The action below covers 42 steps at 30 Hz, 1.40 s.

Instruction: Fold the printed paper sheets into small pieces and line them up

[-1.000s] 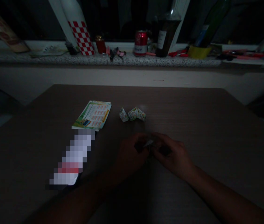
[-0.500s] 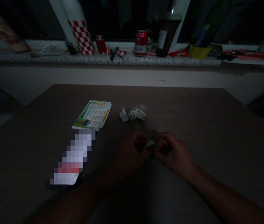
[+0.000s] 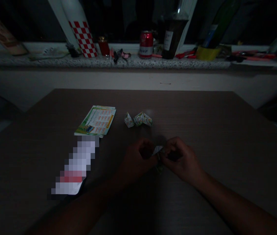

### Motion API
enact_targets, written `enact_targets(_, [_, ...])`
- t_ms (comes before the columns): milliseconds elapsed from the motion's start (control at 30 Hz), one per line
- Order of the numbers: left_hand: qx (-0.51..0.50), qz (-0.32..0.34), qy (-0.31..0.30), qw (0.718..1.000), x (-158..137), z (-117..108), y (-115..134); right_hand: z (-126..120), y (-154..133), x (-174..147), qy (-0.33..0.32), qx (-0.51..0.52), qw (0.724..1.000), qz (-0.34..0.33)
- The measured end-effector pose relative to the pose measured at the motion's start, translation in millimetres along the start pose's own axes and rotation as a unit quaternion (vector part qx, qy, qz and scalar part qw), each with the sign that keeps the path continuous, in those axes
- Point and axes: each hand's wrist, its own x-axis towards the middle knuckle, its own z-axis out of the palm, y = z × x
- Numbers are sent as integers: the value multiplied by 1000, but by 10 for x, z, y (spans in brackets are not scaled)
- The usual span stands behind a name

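Observation:
Both hands meet above the dark wooden table, pinching a small folded piece of printed paper between them. My left hand grips its left side, with thumb and fingers closed. On the right side, my right hand has thumb and fingertips pressed to the same paper. A greenish part of the paper hangs below the fingertips; much of it is covered and dim. Just beyond the hands, several small folded paper pieces sit in a row, printed in green and white.
A stack of printed calendar sheets lies to the left, with a blurred-out phone just below it. Along the granite windowsill stand a checkered bottle, a red can, a dark bottle and a yellow holder.
The hands stay nearly in place, still pinching the paper, whose white flap shows slightly more now. The whole view has shifted a little.

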Motion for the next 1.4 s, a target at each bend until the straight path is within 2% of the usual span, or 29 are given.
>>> enact_targets(167, [-32, -4, 4, 999, 27, -11, -42, -24, -12, 7, 5, -26, 997, -78])
enact_targets(300, [-32, -13, 18, 999, 52, -21, -77, -24, -8, 15, -16, -3, 993, -120])
enact_targets(567, [-32, -10, 29, 999, 55, -8, -80, -12, 16, 11, 0, -18, 989, -145])
enact_targets(700, [-38, -2, 28, 999, 39, -5, -82, -13, 3, 3, -4, -31, 990, -136])
enact_targets(833, [-111, -14, -7, 994, 36, -9, -62, -22, -42, 23, 2, -30, 991, -133])
enact_targets(933, [-212, -50, -48, 975, 53, -13, -59, -30, -60, 31, 2, -33, 991, -133])
enact_targets(1033, [-277, -79, -50, 956, 78, -17, -90, -30, -57, 16, -1, -44, 990, -137])
enact_targets(1233, [-298, -86, -31, 950, 100, -31, -143, -15, -38, -12, -24, -49, 984, -169])
enact_targets(1400, [-318, -92, -54, 942, 84, -31, -132, 0, -18, -21, -45, -46, 984, -165])
